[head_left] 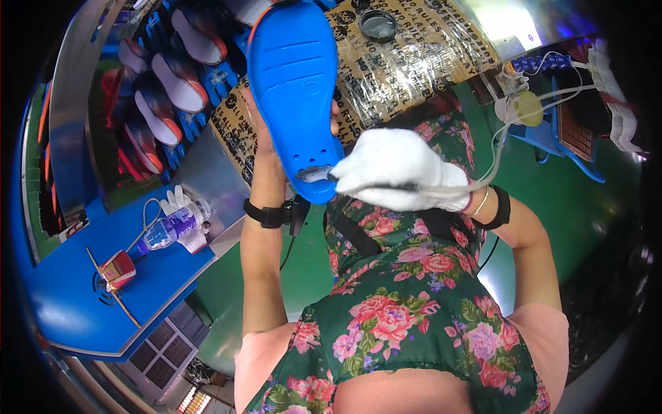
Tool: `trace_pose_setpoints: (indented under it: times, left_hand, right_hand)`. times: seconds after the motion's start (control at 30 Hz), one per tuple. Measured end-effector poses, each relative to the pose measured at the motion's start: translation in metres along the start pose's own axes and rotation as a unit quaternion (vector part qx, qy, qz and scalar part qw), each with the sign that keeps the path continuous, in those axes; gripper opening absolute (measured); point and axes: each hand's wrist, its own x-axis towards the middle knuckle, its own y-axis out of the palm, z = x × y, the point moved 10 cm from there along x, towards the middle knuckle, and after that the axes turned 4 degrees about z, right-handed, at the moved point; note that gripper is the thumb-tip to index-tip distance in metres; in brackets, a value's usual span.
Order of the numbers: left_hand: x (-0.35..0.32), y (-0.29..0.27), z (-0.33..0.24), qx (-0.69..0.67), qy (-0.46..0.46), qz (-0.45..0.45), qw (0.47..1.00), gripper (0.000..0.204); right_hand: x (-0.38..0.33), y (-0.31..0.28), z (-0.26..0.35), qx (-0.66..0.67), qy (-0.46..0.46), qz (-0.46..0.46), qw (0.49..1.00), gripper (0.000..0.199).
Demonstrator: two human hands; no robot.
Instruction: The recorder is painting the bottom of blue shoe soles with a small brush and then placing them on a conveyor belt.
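Note:
My bare left hand (265, 139) grips a blue shoe-sole-shaped piece (293, 90) from beneath, its fingertips showing at the right edge. The piece is held lengthwise, with its narrower end toward me; small holes and moulded lines mark its face. My right hand (396, 169), in a white knit glove, is closed around a thin tool that looks like a brush. The grey tip (316, 174) touches the narrow end of the blue piece. A clear hose (483, 181) runs from the glove toward the right; the tool's handle is mostly hidden by the glove.
Several dark shoes with orange edges (181, 83) stand on a rack at the left. A taped, printed-paper bench (414, 55) holds a round black dish (378, 25). A blue table (76, 297) carries a bottle (169, 231) and a red box (117, 269). A blue stool (576, 148) stands right.

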Motion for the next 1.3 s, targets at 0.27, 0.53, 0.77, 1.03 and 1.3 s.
trace_pose_setpoints:
  times: [0.27,0.53,0.77,1.03,1.3]
  left_hand:
    - [0.006,0.0,0.008,-0.008,-0.06,-0.015,0.998,0.121]
    - [0.016,-0.022,-0.013,-0.053,0.08,0.055,0.994,0.077]
    - [-0.045,-0.041,-0.043,-0.186,0.351,-0.126,0.909,0.059]
    - [-0.072,0.007,0.045,-0.195,0.078,-0.061,0.976,0.107]
    - [-0.028,0.056,0.069,-0.188,0.108,0.045,0.975,0.107]
  right_hand:
    - [0.008,0.001,-0.008,0.073,0.045,0.06,0.994,0.011]
    - [-0.036,-0.014,-0.074,0.37,0.386,-0.161,0.83,0.017]
    - [-0.051,-0.022,-0.103,0.449,0.367,-0.324,0.748,0.024]
    - [-0.037,-0.015,-0.105,0.431,0.355,-0.281,0.781,0.025]
    - [0.021,-0.065,-0.036,0.139,0.242,-0.206,0.938,0.025]
